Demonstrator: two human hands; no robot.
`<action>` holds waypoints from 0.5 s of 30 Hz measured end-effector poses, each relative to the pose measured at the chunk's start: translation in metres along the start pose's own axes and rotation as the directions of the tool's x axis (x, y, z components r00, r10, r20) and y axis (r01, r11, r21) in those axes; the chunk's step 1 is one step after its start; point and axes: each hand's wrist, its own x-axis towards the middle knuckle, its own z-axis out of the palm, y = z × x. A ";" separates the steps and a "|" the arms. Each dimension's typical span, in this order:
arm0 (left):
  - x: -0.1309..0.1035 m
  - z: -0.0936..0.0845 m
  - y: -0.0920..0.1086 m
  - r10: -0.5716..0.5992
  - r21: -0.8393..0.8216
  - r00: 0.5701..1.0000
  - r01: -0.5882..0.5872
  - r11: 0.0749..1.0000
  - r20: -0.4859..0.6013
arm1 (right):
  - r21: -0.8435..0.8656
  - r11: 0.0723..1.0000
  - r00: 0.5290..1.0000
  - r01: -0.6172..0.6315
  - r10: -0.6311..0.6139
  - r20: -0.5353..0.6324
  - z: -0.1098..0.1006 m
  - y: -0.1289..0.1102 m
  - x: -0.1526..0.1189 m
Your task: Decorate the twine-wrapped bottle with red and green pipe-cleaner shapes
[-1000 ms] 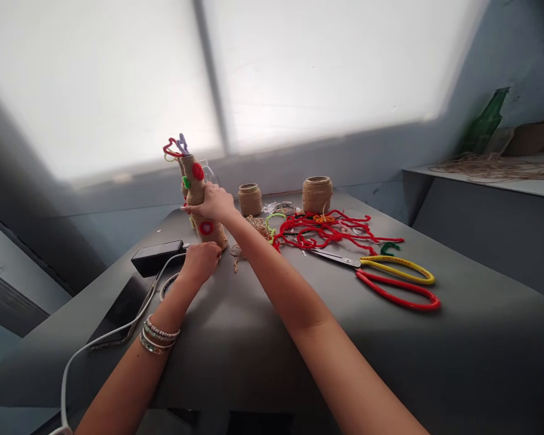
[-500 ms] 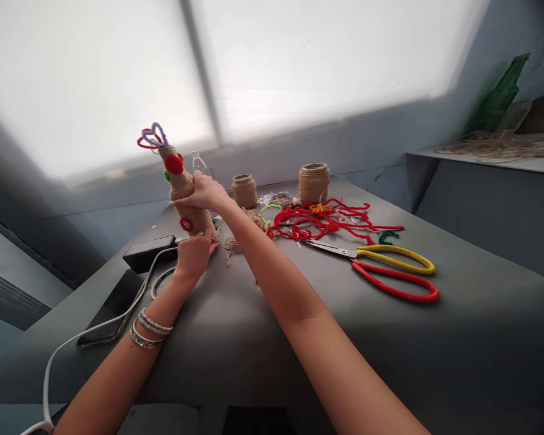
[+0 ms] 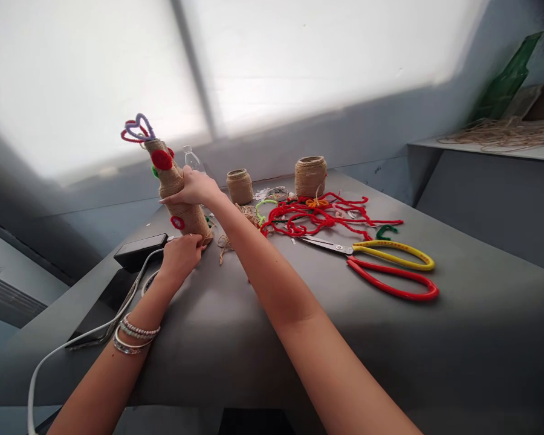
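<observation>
A twine-wrapped bottle (image 3: 188, 214) leans to the left on the table, with red and green pipe-cleaner coils on its neck and body. Purple and red pipe-cleaner loops (image 3: 138, 128) stick out of its mouth. My right hand (image 3: 194, 186) is wrapped around the bottle's middle, thumb on the near side. Low at the bottle's base, my left hand (image 3: 181, 260) has its fingers curled in against the twine. What those fingertips pinch is hidden. Loose twine (image 3: 224, 248) lies just right of the base.
Red pipe cleaners (image 3: 317, 220) lie tangled mid-table, near scissors (image 3: 344, 249) with yellow and red handles. Two twine-wrapped jars (image 3: 240, 186) (image 3: 310, 176) and a clear plastic bottle (image 3: 191, 158) stand behind. A black box (image 3: 140, 251) and a white cable (image 3: 90, 329) are at left.
The bottle and both hands appear slightly farther left, as the whole view has shifted a little. My left fingers have curled in more tightly at the base. My right hand keeps its hold.
</observation>
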 end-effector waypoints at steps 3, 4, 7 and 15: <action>-0.002 -0.006 -0.001 0.075 0.044 0.996 -0.077 0.996 0.055 | 0.000 1.000 1.000 0.006 -0.006 -0.008 0.000 0.000 0.000; -0.003 -0.008 -0.001 0.106 0.068 0.991 -0.112 0.991 0.078 | 0.001 1.000 1.000 0.006 -0.006 -0.008 0.000 0.000 0.000; -0.005 -0.014 -0.004 0.127 0.131 0.980 -0.148 0.980 0.150 | 0.004 1.000 1.000 0.003 -0.003 0.008 -0.001 0.001 0.000; -0.003 -0.015 -0.020 -0.098 0.089 0.992 0.091 0.992 0.085 | 0.278 0.951 0.960 0.135 -0.195 0.201 -0.015 0.015 -0.003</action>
